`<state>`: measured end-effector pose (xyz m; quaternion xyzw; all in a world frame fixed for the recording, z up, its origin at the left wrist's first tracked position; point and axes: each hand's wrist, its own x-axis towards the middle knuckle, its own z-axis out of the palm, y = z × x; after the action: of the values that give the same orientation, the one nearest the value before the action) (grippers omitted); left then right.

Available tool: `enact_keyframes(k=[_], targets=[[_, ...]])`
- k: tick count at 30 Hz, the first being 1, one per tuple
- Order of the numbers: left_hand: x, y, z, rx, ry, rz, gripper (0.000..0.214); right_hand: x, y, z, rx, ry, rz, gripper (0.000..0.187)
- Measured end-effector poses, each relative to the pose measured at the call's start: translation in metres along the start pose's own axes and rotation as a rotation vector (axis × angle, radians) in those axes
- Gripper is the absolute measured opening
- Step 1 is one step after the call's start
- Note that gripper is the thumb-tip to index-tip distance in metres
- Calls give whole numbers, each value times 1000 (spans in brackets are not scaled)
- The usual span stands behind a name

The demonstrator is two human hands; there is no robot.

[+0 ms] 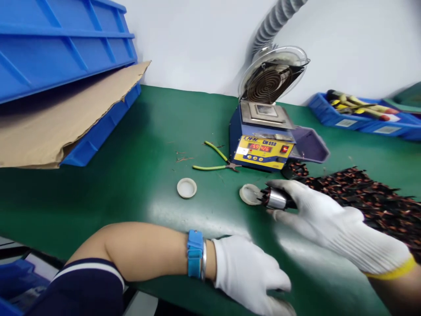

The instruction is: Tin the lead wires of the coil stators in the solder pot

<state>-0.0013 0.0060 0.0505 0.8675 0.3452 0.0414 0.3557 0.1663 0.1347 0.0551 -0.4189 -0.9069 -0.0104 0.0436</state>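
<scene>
Nearest, left hand [251,276]: white knit glove, resting low on the green bench mat [141,175] at the near edge; fingers curled loosely downward, blurred, nothing seen in its grasp.
Left wrist: blue strap [195,253] with a thin metal band beside it; bare forearm, dark sleeve with white stripe at the elbow.
Right hand [329,219]: white glove with yellow cuff, reaching in from the right; thumb and fingers closed around a small motor part [275,199].
Motor part: shiny metal cylinder with dark, copper-wound end, held just above the mat, its tip just beside a pale round cap [250,194].
Second cap [187,188]: same pale round shape, lying alone on the mat, well apart to the left of the first.
Pile of parts [371,197]: dark copper-wound pieces heaped on the mat behind and to the right of the right hand.
Cutters [215,161]: green-yellow handles spread open, lying flat, tip near the solder pot.
Solder pot [263,140]: blue box, yellow front panel with red digits, square well on top; purple tray sticks out on its right.
Fume hood [272,74]: clear round shroud over a spiral grille, grey ribbed hose rising behind.
Far left: blue crates [62,44] stacked, cardboard sheet [66,114] between them.
Far right: blue bin [358,118] holding yellow-handled tools, against the white wall.
</scene>
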Motion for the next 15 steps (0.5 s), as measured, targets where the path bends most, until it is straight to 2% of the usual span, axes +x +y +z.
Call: enact_keyframes(k=[3,6,9,12,15], targets=[[2,-2,5,-3,29,-1,41,3,0,-4,35,-22,62,45],[5,-4,10,-31,64,12,42,2,-1,-7,15,194,4,46],[8,-7,13,-49,74,28,42,5,-2,-6,-161,394,-216,42],[9,-9,15,-39,96,26,41,10,-7,-3,-385,405,-363,30],[11,-12,18,-76,120,43,38,13,-14,3,-425,386,-340,30]])
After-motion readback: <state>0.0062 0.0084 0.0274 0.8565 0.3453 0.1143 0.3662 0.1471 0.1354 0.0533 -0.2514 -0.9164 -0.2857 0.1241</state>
